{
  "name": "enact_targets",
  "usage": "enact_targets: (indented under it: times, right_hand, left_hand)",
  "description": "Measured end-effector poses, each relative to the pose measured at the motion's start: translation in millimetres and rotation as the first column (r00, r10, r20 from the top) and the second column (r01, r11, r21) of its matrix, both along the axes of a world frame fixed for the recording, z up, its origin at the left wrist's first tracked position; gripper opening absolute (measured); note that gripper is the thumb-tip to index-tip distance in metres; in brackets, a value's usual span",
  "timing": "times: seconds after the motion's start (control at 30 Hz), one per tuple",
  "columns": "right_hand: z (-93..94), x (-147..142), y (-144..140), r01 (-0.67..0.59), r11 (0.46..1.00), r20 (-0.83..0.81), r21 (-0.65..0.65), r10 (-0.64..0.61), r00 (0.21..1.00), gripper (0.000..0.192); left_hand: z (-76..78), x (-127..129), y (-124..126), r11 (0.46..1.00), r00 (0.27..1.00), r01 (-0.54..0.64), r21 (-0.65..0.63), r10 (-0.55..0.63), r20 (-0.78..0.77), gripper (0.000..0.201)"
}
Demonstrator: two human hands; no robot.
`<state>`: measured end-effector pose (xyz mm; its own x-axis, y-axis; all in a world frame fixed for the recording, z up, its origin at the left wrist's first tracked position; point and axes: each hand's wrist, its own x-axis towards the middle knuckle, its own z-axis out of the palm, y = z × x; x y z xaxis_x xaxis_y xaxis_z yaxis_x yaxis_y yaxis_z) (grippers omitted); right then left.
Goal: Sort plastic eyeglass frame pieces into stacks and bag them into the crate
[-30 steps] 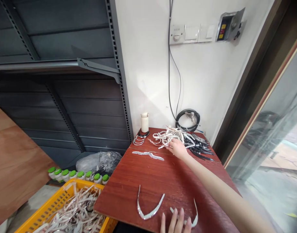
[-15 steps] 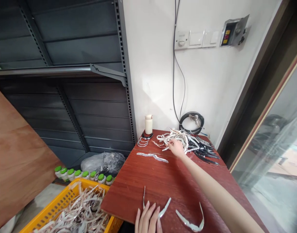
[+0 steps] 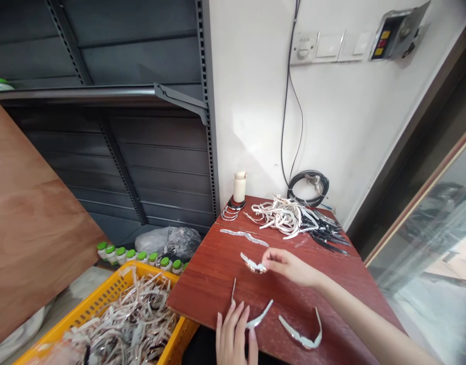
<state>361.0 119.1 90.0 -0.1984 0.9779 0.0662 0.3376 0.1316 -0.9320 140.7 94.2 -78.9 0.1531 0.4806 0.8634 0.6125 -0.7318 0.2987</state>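
My right hand (image 3: 289,265) hovers over the middle of the red-brown table (image 3: 217,284), pinching a small pale curved frame piece (image 3: 253,263) at its fingertips. At the table's near edge my left hand (image 3: 235,334) lies flat, fingers on a silvery U-shaped frame piece (image 3: 255,319). Another U-shaped piece (image 3: 303,336) lies just to its right. A long wavy silver strip (image 3: 243,235) rests further back. At the far side sits a heap of white pieces (image 3: 284,215) beside a heap of black pieces (image 3: 327,230).
A cream bottle (image 3: 239,187) stands at the table's back left by some wire rings (image 3: 228,213). A coiled black cable (image 3: 308,183) lies against the wall. Left of the table are a yellow crate (image 3: 103,299) of frame pieces, green-capped bottles (image 3: 137,255) and dark shelving (image 3: 103,126).
My right hand has drawn back from the white heap toward me, now holding a small frame piece. My left hand shifted left onto the nearer U-shaped piece.
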Motion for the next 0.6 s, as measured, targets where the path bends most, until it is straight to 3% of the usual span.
enact_targets:
  times: [0.2,0.33,0.43,0.6]
  right_hand:
    - [4.7,25.5,-53.9,-0.003,0.996,0.089,-0.091,0.011,0.996,0.036]
    - [-3.2,56.0,-85.5,0.031,0.995,0.272,-0.096,-0.003,0.962,0.033]
    - [-14.3,70.5,-97.4,0.018,0.999,0.401,-0.047,0.002,0.916,0.032]
    - [-21.9,72.5,-99.8,0.061,0.997,0.371,0.055,-0.077,0.925,0.027]
  left_hand:
    - [8.9,-2.9,-5.3,0.998,0.998,0.039,-0.039,-0.040,-0.042,0.030]
    - [14.9,-5.4,-6.2,0.998,0.995,0.035,-0.051,-0.040,-0.089,0.033]
    - [19.0,-7.7,-6.4,0.999,0.988,0.037,-0.026,-0.041,-0.146,0.036]
    - [21.7,-0.8,-18.2,0.994,0.992,0.071,0.081,-0.061,-0.113,0.034]
